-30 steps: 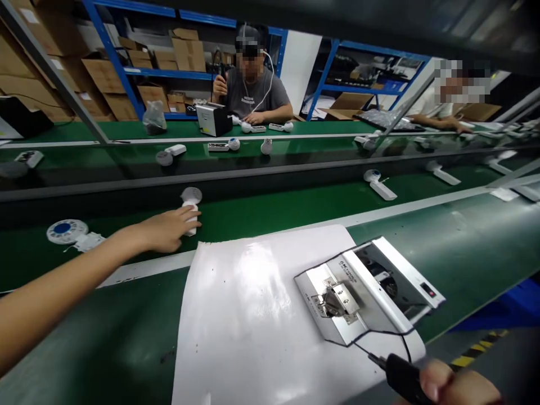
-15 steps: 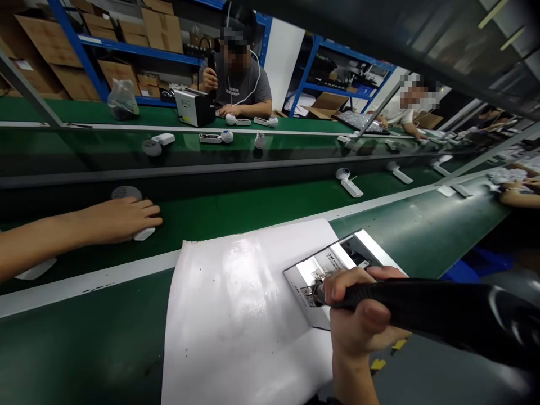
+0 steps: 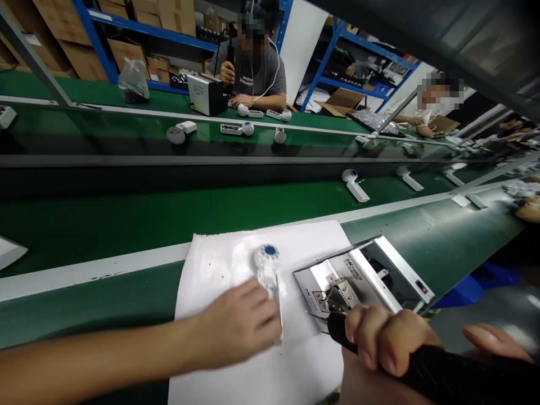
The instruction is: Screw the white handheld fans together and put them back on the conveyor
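Observation:
A white device with a round head and blue centre (image 3: 268, 257) lies on the white sheet (image 3: 219, 360). Blurred by motion, my left hand (image 3: 247, 320) is closed around its long body, which is partly hidden under the fingers. To the right, my right hand (image 3: 396, 337) grips a black electric screwdriver (image 3: 442, 360), its thin bit pointing left. The bit is by the near left edge of a silver screw feeder box (image 3: 363, 275) marked "6K TOOLS", which sits partly over the sheet.
Beyond the white rail (image 3: 126, 261) runs a green conveyor belt (image 3: 169, 211) with more white devices (image 3: 356, 185). Across the line, a person (image 3: 257, 73) sits beside a box-shaped unit (image 3: 206, 94). A second worker is farther right. Metal framing slants overhead; blue shelves stand behind.
My left hand has come from the belt to the sheet with a white device. My right hand and the screwdriver have drawn back toward me, away from the feeder's screw pickup.

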{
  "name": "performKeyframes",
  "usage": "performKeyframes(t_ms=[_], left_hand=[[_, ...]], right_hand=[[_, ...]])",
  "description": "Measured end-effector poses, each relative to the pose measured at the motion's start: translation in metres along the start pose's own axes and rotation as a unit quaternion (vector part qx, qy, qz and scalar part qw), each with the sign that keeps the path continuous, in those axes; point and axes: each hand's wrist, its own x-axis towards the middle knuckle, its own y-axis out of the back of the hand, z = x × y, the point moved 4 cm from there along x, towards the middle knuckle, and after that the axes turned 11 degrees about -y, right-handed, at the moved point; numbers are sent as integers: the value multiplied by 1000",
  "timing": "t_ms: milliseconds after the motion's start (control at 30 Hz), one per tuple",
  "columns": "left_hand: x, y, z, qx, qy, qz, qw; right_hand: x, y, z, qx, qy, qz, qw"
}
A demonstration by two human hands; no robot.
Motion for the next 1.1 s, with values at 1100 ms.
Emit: performKeyframes(t_ms=[1100], left_hand=[[-22,-34,43,-160,-1,-67,985]], right_hand=[[-21,-82,108,3,-69,-246,967]])
